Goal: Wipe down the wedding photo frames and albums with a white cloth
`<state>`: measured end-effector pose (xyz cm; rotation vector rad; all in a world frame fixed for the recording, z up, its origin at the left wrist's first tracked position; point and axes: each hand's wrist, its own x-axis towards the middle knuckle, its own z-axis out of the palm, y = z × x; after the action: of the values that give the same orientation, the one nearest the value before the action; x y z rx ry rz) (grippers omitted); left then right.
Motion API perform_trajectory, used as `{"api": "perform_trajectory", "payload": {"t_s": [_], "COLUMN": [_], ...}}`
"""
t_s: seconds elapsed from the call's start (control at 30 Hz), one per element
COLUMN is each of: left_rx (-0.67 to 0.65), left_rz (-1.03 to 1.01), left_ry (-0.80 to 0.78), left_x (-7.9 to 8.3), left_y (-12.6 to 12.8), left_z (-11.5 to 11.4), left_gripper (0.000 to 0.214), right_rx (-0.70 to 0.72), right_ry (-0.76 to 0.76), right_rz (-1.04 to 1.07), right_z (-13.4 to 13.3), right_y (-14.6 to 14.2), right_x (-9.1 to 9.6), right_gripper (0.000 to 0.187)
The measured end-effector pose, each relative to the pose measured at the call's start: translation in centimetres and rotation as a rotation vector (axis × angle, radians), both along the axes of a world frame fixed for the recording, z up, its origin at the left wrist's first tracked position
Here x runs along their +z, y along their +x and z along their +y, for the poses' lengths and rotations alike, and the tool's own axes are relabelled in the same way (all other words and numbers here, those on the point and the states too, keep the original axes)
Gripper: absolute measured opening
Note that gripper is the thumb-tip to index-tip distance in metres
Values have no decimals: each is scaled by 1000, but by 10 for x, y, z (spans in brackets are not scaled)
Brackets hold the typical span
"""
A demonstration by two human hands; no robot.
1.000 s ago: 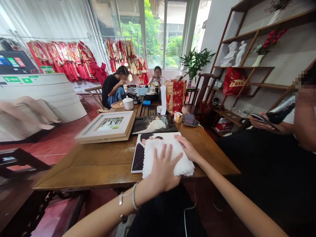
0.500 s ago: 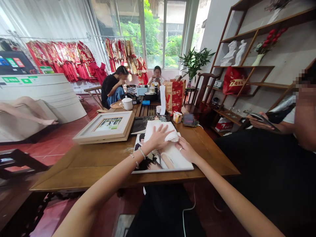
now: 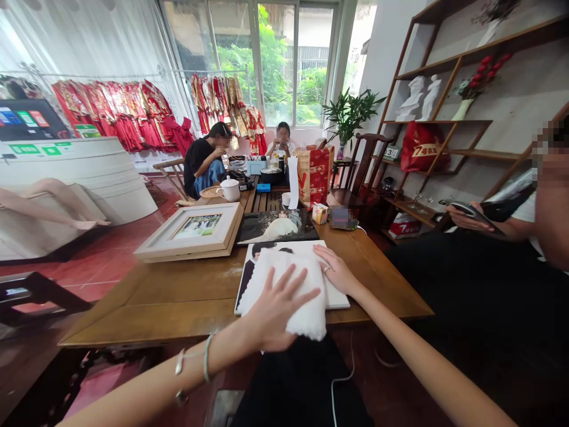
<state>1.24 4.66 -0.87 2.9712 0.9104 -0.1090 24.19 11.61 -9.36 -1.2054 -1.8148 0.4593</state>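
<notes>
White cloth (image 3: 312,317) under spread left hand (image 3: 276,313) partly hides portrait (image 3: 336,300), right hand (image 3: 340,275) outstretched; dark print (image 3: 278,227), frame (image 3: 228,226) behind

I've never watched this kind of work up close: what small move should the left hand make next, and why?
Probably slide the white cloth forward over the photo panel with the left hand: the cloth overhangs the panel's near edge, while the right hand rests at the panel's right side, seemingly steadying it.

Single head-worn view, looking forward and down across a near wooden table (image 3: 178,284), windows (image 3: 278,65) far beyond
</notes>
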Motion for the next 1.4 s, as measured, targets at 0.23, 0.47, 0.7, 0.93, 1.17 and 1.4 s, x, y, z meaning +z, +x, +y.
{"api": "perform_trajectory", "payload": {"t_s": [0.23, 0.47, 0.7, 0.93, 1.17, 1.4], "left_rx": [14, 133, 210, 181, 128, 91], "left_rz": [-15, -104, -133, -148, -119, -91], "left_ry": [-12, 113, 160, 142, 41, 20], "left_x": [0, -8, -12, -13, -8, -6], "left_y": [-13, -25, -29, -38, -52, -50], "left_z": [-6, 82, 125, 84, 11, -3], "left_gripper": [93, 72, 65, 68, 79, 87], "right_rx": [-5, -1, -6, -26, -23, -14], "right_ry": [-1, -13, -18, -26, -16, 1], "right_rz": [-11, -25, -29, 3, 5, -27], "right_z": [-1, -1, -1, 0, 0, 0], "right_y": [0, -1, -1, -1, -1, 0], "right_x": [0, 1, 2, 1, 0, 0], "right_gripper": [38, 38, 38, 38, 37, 38]}}
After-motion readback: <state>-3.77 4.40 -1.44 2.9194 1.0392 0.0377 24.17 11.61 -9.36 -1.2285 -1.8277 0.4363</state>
